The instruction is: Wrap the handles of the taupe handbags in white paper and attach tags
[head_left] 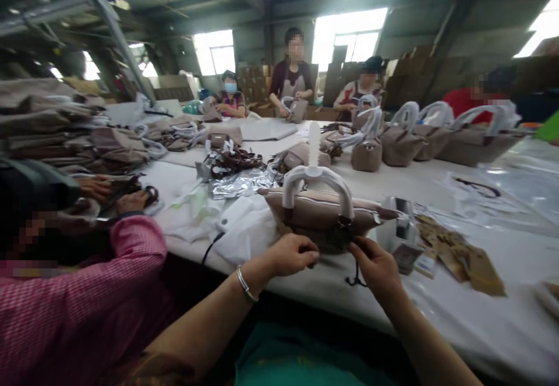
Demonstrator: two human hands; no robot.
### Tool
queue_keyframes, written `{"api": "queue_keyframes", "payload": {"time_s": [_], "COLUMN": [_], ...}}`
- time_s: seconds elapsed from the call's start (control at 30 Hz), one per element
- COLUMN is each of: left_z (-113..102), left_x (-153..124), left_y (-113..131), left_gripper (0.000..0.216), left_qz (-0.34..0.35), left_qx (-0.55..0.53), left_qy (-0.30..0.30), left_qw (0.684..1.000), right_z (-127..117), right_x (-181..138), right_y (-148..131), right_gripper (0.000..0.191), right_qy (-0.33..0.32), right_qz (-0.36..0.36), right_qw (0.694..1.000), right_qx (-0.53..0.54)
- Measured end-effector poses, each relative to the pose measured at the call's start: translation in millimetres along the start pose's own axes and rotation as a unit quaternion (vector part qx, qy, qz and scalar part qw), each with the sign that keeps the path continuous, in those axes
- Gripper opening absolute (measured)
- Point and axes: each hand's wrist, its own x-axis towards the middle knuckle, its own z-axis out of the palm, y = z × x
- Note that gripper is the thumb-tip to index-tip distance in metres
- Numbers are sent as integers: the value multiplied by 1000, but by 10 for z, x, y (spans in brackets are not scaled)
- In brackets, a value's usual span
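A taupe handbag (318,211) with white-wrapped handles stands on the white table (480,310) in front of me. My left hand (290,254) pinches at the bag's lower front edge, fingers closed; a silver bangle is on that wrist. My right hand (378,266) is closed at the bag's lower right front, next to a dark cord or strap (356,275) that hangs down from there. What exactly each hand pinches is hidden by the fingers.
Brown paper tags (454,252) lie right of the bag, white cloth bags (236,223) and silver foil (240,182) to its left. A row of finished handbags (410,141) stands further back. A person in a pink sleeve (131,246) works at my left; other people stand at the far side.
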Motion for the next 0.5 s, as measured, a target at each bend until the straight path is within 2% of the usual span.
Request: {"api": "queue_keyframes", "payload": {"time_s": [0.1,0.13,0.2,0.3,0.33,0.4,0.5], "left_z": [-422,-604,-1002,-1576,-1740,-2027,-2416], "left_x": [-243,-304,-415,-616,-693,-836,-944], "left_y": [-38,-96,-294,-744,-904,-1192,-1475], "left_gripper": [21,21,25,32,34,33,32], "left_qz": [2,3,-1,-47,-69,-100,-132], "left_qx": [4,7,7,2,11,28,59], "left_qy": [25,61,179,403,455,516,565], "left_qw": [1000,998,984,914,888,850,812], "right_z": [-23,-31,-44,-58,-62,-67,-53], "right_x": [-62,-90,-147,-202,-207,-200,-173], "right_y": [27,21,7,22,44,114,259], "right_gripper": [52,55,60,65,64,61,59], "right_qy": [-2,2,8,-7,-22,-53,-79], "right_qz": [23,31,52,90,100,112,119], "right_qw": [998,996,991,981,977,973,970], "right_qx": [-60,-82,-124,-174,-185,-195,-197]}}
